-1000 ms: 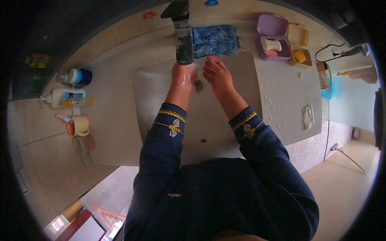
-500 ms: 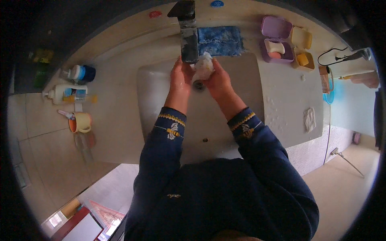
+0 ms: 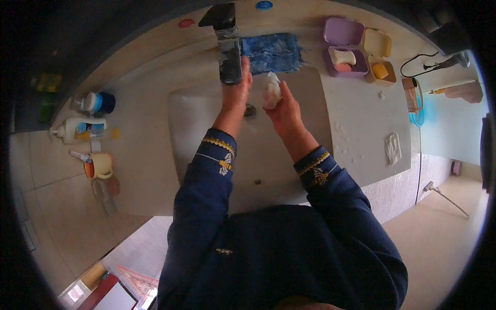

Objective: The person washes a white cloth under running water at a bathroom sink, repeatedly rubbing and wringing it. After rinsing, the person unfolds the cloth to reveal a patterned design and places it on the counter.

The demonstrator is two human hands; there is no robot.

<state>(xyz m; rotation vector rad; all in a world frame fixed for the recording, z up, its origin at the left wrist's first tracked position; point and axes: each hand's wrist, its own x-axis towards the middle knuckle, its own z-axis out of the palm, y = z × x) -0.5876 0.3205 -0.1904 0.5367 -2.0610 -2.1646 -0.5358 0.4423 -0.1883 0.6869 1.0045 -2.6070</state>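
White and crumpled, the wad (image 3: pixel 272 89) was right there in your right hand (image 3: pixel 287 112), fingers closed around its lower part, its top poking up over the basin (image 3: pixel 258 150)! Your left hand (image 3: pixel 236 98) was in beneath the black faucet (image 3: pixel 230 64), partly covered by it, so I couldn't tell how far open it was or whether it held anything. The drain (image 3: pixel 250 110) showed between your hands, a blue cloth (image 3: pixel 273 51) lay beyond, and an open purple box (image 3: pixel 343 32) stood rightward on the table (image 3: pixel 369 160).
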